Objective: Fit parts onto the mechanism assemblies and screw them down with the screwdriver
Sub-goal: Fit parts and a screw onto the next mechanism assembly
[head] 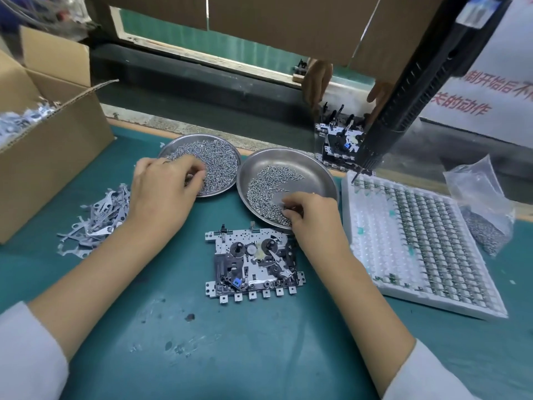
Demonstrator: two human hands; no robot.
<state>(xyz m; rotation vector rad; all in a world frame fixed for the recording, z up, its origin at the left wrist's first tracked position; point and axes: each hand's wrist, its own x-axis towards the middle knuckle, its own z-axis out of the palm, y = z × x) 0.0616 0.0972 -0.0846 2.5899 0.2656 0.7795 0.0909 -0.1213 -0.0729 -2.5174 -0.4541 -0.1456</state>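
On the green mat, both hands are picking screws, left hand [161, 186] pinching in the far round steel dish [230, 153], right hand [310, 213] in the near dish [311, 168], above the grey metal mechanism assembly [253, 262]; judged next: seat screws, fetch screwdriver.

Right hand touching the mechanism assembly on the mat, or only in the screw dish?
Cannot tell. In the head view the right hand picks in the right screw dish; its wrist overlaps the mechanism assembly corner, gap unclear.

The mechanism assembly [253, 265] lies before two screw dishes [291, 163], a cardboard box [43, 157] left, a parts tray [418, 243] right.
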